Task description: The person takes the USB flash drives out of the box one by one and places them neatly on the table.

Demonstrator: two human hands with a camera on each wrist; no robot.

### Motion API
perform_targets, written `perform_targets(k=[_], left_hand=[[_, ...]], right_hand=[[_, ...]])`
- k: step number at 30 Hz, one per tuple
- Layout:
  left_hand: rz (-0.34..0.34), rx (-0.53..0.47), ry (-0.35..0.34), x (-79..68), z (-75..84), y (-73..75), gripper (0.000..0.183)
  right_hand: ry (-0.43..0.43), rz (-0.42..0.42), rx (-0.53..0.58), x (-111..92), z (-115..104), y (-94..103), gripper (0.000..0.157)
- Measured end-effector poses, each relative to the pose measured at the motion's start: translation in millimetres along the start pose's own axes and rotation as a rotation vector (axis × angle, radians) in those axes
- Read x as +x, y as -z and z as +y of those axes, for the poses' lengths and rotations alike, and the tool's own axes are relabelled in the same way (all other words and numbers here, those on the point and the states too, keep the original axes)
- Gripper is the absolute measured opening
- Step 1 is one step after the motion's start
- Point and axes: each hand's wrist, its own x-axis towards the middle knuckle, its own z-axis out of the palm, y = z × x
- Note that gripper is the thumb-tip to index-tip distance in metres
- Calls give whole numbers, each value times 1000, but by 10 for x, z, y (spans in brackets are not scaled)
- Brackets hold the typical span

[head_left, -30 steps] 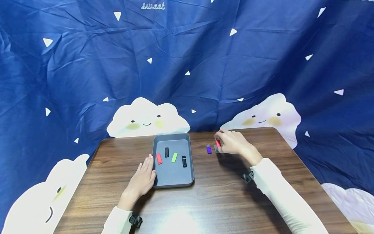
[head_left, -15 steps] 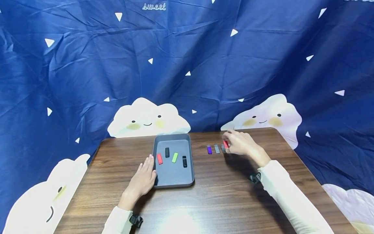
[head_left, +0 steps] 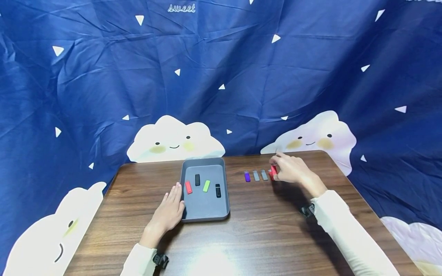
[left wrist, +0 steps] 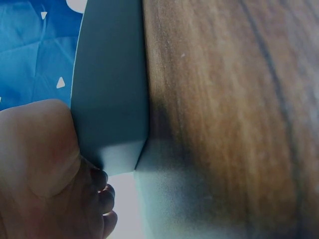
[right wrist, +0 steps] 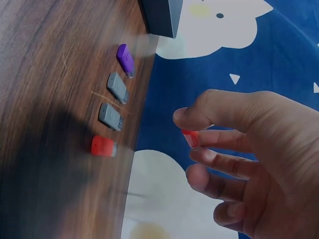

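My right hand [head_left: 293, 170] pinches a red USB stick [right wrist: 190, 138] between thumb and fingertips, raised above the table. Under it a row of USB sticks lies on the wood: a purple one [right wrist: 125, 59], two grey ones, nearer [right wrist: 110, 116] and farther [right wrist: 117, 87] in the right wrist view, and a red one [right wrist: 102, 146] closest to the hand. To the left stands a grey tray [head_left: 207, 214]. My left hand [head_left: 167, 211] rests with straight fingers against its left side; in the left wrist view part of that hand [left wrist: 37, 154] touches the tray's outer wall [left wrist: 112, 89].
Inside the tray lie a red stick [head_left: 188, 187], a green stick [head_left: 206, 186] and two black sticks, one farther back [head_left: 197, 179] and one at the right [head_left: 218, 190]. The brown wooden table [head_left: 262, 237] ends at a blue curtain [head_left: 207, 57] with clouds.
My right hand has moved to the right along the row with the red USB stick, uncovering two grey sticks and then a red one on the table. The left hand has stayed put.
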Motion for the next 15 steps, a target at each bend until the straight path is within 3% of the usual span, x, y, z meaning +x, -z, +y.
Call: perform_targets(k=[15], left_hand=[[-37,12,25,-8,30,40,64]], right_hand=[[-24,-7,-3,-79,201,-58,45]])
